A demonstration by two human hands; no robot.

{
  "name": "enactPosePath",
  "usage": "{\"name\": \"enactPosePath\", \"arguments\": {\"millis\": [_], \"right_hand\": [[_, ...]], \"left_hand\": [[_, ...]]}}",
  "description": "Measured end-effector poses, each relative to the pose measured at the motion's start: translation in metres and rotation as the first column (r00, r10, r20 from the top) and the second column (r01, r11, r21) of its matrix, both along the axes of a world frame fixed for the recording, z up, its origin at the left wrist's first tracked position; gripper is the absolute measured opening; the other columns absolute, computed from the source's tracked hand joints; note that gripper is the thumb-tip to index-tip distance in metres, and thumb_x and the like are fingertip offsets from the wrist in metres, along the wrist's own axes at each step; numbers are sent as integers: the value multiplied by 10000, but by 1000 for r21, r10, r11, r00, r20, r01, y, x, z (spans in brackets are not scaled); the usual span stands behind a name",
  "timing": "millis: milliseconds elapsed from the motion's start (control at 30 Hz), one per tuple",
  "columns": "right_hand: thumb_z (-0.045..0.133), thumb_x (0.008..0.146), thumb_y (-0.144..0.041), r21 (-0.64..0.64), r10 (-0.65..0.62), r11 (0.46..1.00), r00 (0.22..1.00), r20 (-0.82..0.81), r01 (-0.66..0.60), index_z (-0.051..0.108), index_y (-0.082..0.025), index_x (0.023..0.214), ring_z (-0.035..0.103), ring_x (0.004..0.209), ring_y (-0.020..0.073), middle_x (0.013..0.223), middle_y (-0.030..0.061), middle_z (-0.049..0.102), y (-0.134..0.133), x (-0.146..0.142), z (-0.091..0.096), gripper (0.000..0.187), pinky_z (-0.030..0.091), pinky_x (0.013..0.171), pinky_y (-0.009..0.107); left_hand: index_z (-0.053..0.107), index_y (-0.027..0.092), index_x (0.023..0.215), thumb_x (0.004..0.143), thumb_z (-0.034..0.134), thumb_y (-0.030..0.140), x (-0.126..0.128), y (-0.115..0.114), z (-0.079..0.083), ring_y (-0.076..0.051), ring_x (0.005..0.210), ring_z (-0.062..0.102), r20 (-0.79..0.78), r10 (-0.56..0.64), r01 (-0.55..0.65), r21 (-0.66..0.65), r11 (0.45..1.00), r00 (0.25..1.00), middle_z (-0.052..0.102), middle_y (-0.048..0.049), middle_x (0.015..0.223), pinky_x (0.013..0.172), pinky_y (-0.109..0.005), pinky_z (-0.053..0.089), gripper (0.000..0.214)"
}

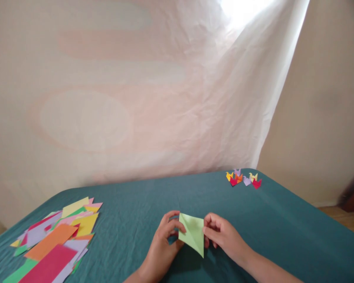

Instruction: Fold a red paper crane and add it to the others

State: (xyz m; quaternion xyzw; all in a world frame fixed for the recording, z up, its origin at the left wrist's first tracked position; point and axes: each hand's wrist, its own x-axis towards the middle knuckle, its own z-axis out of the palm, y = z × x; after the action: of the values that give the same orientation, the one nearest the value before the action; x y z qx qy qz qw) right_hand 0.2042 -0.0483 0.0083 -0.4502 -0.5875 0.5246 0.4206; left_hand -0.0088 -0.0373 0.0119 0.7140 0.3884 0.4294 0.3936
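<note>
A light green sheet of paper (pixel 192 232) is held up between my two hands, just above the green cloth. A diagonal crease crosses it, and one corner points down towards me. My left hand (pixel 167 239) grips its left edge, with fingertips on the front face and the thumb below. On the other side, my right hand (pixel 220 232) pinches the right edge between thumb and curled fingers. Part of the fingers behind the paper is hidden.
A green cloth (pixel 135 212) covers the table. At the left lies a loose pile of coloured papers (pixel 56 239). Several small folded paper birds (pixel 243 179) stand at the far right corner. A pale sheet (pixel 165 98) hangs behind the table.
</note>
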Motion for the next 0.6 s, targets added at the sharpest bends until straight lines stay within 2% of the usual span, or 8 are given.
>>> {"name": "enactPosePath", "arguments": {"millis": [100, 167, 233, 267, 367, 467, 533, 600], "right_hand": [[527, 845, -283, 71, -36, 997, 999, 10, 36, 479, -197, 781, 576, 567, 123, 614, -38, 602, -1, -1, 2, 118, 391, 517, 204], [529, 846, -266, 126, -60, 990, 998, 24, 57, 480, -197, 776, 584, 604, 128, 644, -38, 592, -1, -1, 2, 110, 426, 573, 218], [530, 848, -255, 169, -77, 983, 996, 52, 67, 481, -198, 769, 585, 621, 133, 651, -39, 576, -2, -3, 1, 109, 442, 601, 226], [528, 850, -250, 183, -84, 981, 994, 68, 71, 481, -199, 770, 582, 618, 133, 644, -41, 567, -2, -4, 0, 106, 443, 600, 225], [516, 859, -238, 207, -124, 973, 988, 95, 102, 465, -209, 789, 569, 580, 129, 606, -59, 525, 0, -4, -5, 91, 437, 572, 216], [508, 869, -231, 285, -189, 948, 970, 150, 141, 478, -213, 785, 545, 559, 122, 605, -63, 500, 4, 0, -10, 91, 422, 557, 208], [479, 887, -208, 388, -189, 917, 958, 216, 93, 548, -207, 804, 558, 624, 126, 679, -35, 546, 5, 4, -12, 108, 430, 615, 216], [443, 900, -171, 470, -144, 883, 957, 252, 9, 630, -214, 877, 587, 748, 139, 819, 2, 594, 7, 6, -13, 193, 442, 719, 230]], "left_hand": [[618, 188, 924, 673, 624, 136, 2, 0, 3, -263, 1099, 566, 288, -26, 107, -268, 957, 957, 408, -103, 1360, 799, -325, 508, 256], [603, 170, 973, 712, 622, 212, 2, 0, 8, -258, 1029, 608, 394, 6, 170, -411, 896, 919, 533, -115, 1240, 812, -346, 503, 266], [570, 166, 1001, 786, 603, 309, 3, 2, 10, -222, 889, 653, 416, 51, 179, -495, 850, 908, 628, -94, 1048, 755, -324, 513, 261], [551, 175, 995, 792, 624, 344, 4, 5, 9, -195, 811, 660, 409, 70, 160, -501, 851, 910, 638, -73, 990, 697, -290, 514, 274], [504, 202, 932, 637, 790, 307, 8, 17, -5, -112, 543, 605, 388, 30, 168, -467, 868, 921, 638, -11, 870, 507, -208, 455, 424], [520, 191, 905, 633, 781, 312, 12, 29, -25, -110, 474, 555, 382, -8, 213, -498, 840, 924, 625, 10, 756, 443, -213, 432, 396], [558, 164, 895, 645, 765, 306, 12, 32, -32, -95, 456, 518, 357, 22, 183, -531, 827, 934, 603, 22, 656, 431, -188, 394, 354], [588, 140, 912, 651, 758, 282, 10, 32, -33, -87, 476, 515, 347, 64, 151, -558, 816, 936, 616, 9, 648, 448, -173, 370, 343]]}}
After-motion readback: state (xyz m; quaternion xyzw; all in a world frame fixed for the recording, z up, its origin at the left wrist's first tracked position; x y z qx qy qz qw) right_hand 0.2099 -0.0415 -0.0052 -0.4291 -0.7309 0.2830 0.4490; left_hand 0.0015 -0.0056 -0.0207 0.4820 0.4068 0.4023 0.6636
